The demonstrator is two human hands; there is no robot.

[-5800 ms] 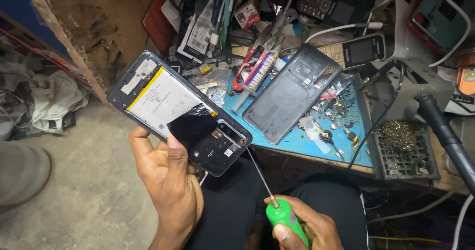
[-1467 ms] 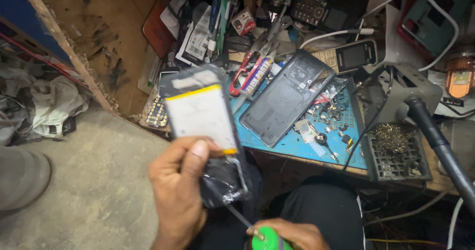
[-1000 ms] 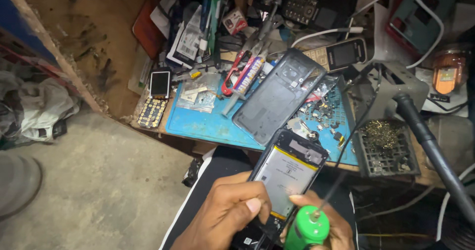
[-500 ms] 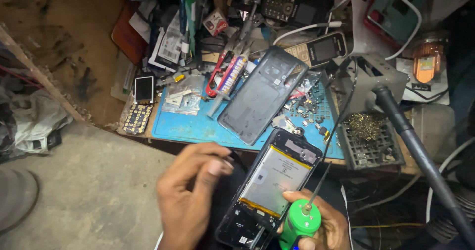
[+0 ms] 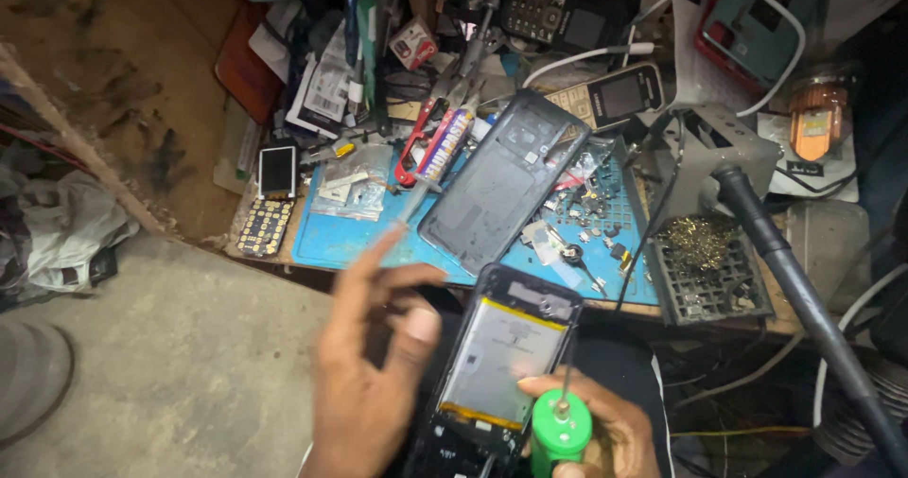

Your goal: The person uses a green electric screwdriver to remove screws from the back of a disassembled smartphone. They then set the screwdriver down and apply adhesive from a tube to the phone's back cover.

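Gripped a green-handled screwdriver [image 5: 560, 431] in the right hand [image 5: 605, 435], fingers wrapped round the handle, thin shaft pointing up across the opened phone [image 5: 497, 369]. Steadied nothing with the left hand [image 5: 374, 374]: fingers spread and lifted, just beside the phone's left edge, forefinger stretched toward the bench, thumb bent inward. Differed from half a second before, when the same left hand curled lower at the phone's left side; now raised and opened wider, with the phone shifted a little left in view and the screwdriver tip closer over the battery [image 5: 492, 360]. Lay face down at the bottom centre, back removed, pale battery exposed, dark frame tilted with the top end toward the bench. Rested low, both hands close to the body, right hand touching the phone's right lower edge. Showed above a blue mat [image 5: 331, 242] on a crowded bench, with a dark back cover [image 5: 501, 180] lying diagonally, red-handled pliers [image 5: 416, 142] beside it, small screws and parts [image 5: 586, 218] scattered to its right, a keypad phone [image 5: 619, 95] further back, a small screen [image 5: 276, 169] at the left edge, and a black grille tray [image 5: 709, 275] of brass wool at the right. Left of the bench, bare grey floor [image 5: 170, 365].
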